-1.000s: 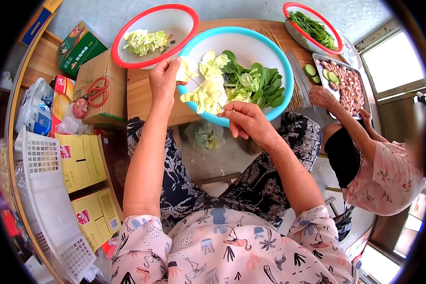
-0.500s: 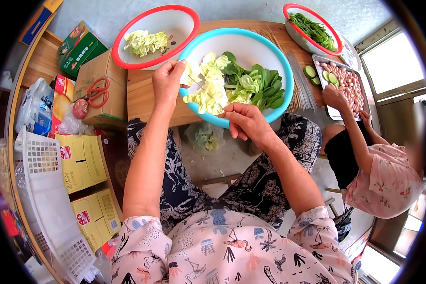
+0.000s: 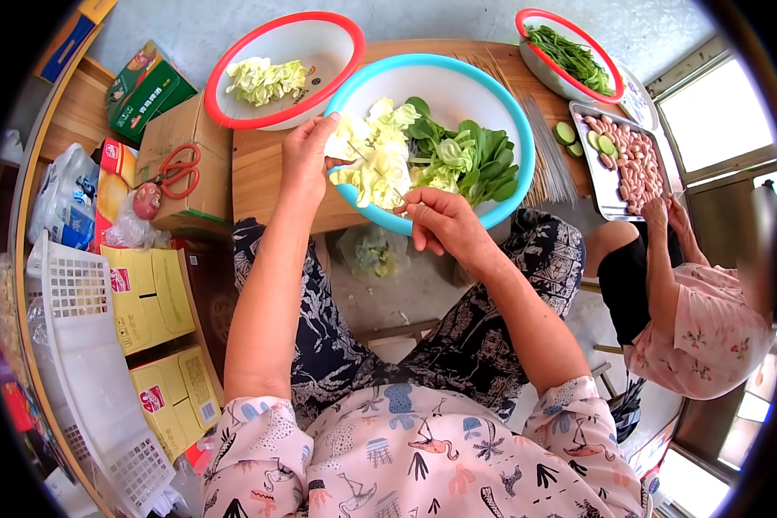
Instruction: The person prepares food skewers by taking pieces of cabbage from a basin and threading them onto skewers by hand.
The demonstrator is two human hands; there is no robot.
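Over the left side of the blue-rimmed bowl, my left hand pinches a pale yellow-green cabbage leaf. A thin skewer appears to run from it through the leaves toward my right hand. The fingers of that hand are closed at the lower edge of another leaf piece, by the bowl's near rim. Inside the bowl lie more cabbage leaves and dark green leafy vegetables. Threaded leaves rest in the red-rimmed bowl behind my left hand.
Bare skewers lie right of the blue-rimmed bowl. A co-worker's hands are at a metal tray of sausages and green slices. Another red-rimmed bowl holds green stalks. Scissors and boxes stand left.
My hands have barely moved, still holding the leaves. The co-worker's hand has moved from the green slices to the near edge of the tray, beside the other hand.
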